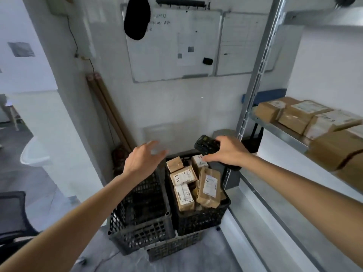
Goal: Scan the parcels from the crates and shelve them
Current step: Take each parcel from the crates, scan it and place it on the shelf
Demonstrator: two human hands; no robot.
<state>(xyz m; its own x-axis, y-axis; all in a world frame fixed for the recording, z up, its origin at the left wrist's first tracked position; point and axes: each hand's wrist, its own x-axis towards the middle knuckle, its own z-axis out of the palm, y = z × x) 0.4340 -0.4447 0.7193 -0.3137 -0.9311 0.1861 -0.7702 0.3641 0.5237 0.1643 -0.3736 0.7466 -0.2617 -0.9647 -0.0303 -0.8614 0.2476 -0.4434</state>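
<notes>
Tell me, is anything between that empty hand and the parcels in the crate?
Nothing visible. The left hand hovers open above the crates, and the parcels lie uncovered in the right crate. The right hand, holding the scanner, is beside the path, not across it.

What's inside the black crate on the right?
The right crate holds several brown cardboard parcels with white labels, some leaning upright. Whatever lies beneath them is covered, and the right hand holding the scanner hides the crate's far corner.

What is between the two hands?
In the head view, no object: the left hand and the right hand holding the scanner have only the back wall behind the gap.
</notes>
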